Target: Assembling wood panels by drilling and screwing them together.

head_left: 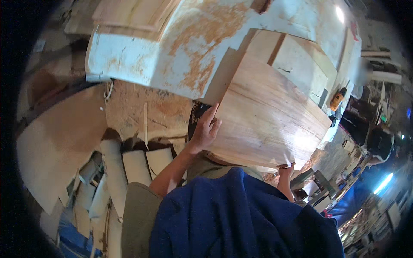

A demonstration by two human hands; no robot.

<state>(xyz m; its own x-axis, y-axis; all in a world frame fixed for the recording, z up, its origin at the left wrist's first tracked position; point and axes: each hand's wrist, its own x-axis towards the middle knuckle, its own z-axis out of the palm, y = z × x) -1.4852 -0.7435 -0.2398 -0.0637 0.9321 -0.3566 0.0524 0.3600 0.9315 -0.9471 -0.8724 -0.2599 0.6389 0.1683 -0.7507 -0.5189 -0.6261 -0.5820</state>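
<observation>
A broad, light-brown wooden panel (269,112) with visible grain is tilted in front of me, its far part over the white worktable (129,53). My left hand (205,130) grips its left edge, thumb on the face and the other fingers along the rim. At the near right edge my right hand (286,169) is closed on the same panel, most of its fingers hidden underneath. Beyond the panel, pale boards (301,64) lie on the table, partly covered by it.
Sawdust (206,38) is spread over the tabletop. More wooden panels (129,13) are stacked at the far left. An orange-and-black power drill (338,99) lies at the table's right. Rolled pale sheets (137,167) and a large leaning board (64,137) stand to my left.
</observation>
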